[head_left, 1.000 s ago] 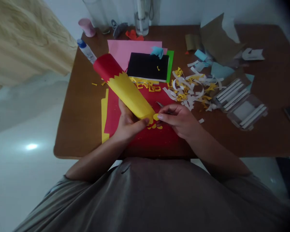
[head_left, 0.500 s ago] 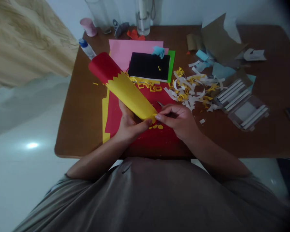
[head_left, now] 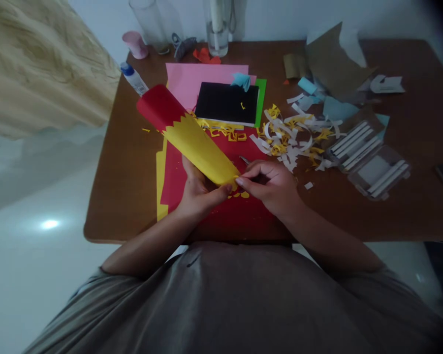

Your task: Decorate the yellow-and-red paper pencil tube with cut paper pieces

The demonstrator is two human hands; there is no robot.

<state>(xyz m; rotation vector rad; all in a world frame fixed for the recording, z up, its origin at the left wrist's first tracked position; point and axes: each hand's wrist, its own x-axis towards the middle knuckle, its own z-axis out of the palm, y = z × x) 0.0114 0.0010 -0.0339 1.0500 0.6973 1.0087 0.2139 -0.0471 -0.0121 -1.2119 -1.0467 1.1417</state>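
Note:
My left hand [head_left: 196, 194] is closed around the lower end of a paper tube [head_left: 203, 150], red at its far end and wrapped in zigzag-edged yellow paper nearer me. The tube slants up to the left above the table, and my left thumb presses near its lower tip. At that tip my right hand [head_left: 271, 187] pinches a small yellow paper piece [head_left: 236, 178] against the tube. Beneath lies a red paper sheet [head_left: 192, 216] with several small rounded yellow cutouts [head_left: 242, 195] on it. A slim metal tip [head_left: 244, 160] shows just behind my right hand.
White and yellow paper scraps [head_left: 291, 132] are heaped right of the centre. Beyond them lie an open case of white sticks [head_left: 369, 157] and brown paper [head_left: 334, 64]. A black pad [head_left: 227, 103] rests on coloured sheets. A glue bottle [head_left: 133, 78] stands at the left edge.
The tube has turned slightly in my left hand, and its red end sits a bit lower. My right fingertips have shifted slightly left along the tip. Both hands keep their hold.

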